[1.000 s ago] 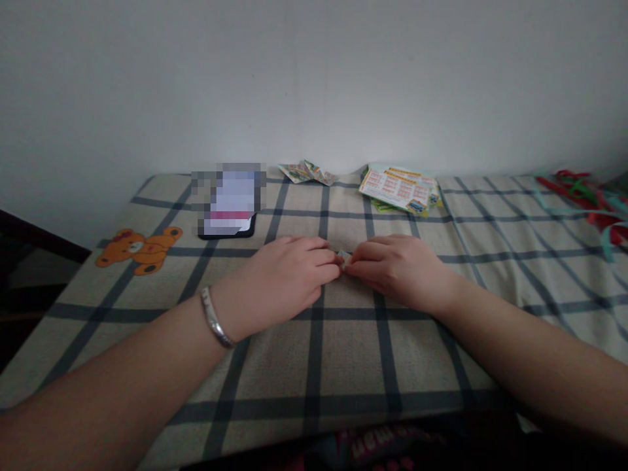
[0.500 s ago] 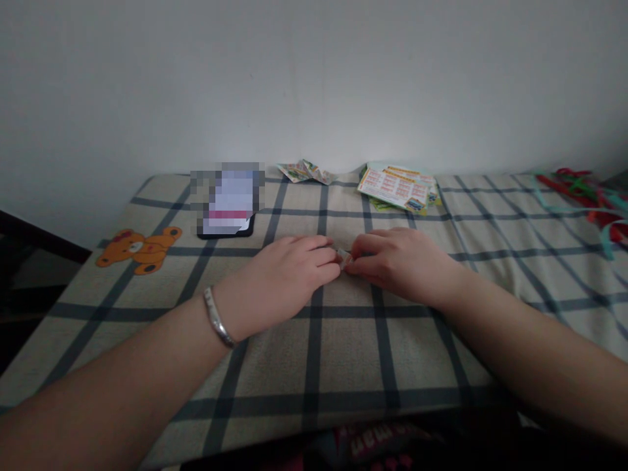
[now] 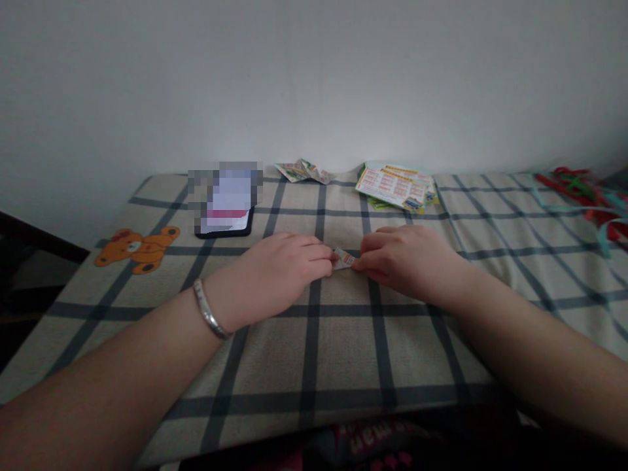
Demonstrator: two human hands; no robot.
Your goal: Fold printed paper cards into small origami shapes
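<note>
My left hand and my right hand rest on a checked tablecloth in the middle of the table. Between their fingertips lies a small folded piece of printed paper. Both hands pinch it, one from each side, with fingers curled. A silver bracelet circles my left wrist.
A phone lies at the back left, near an orange bear print on the cloth. Folded paper scraps and a stack of printed leaflets lie by the wall. Red and green ribbons lie at the far right.
The hands have drawn slightly apart, and more of the small paper shows between the fingertips. Both forearms have shifted a little.
</note>
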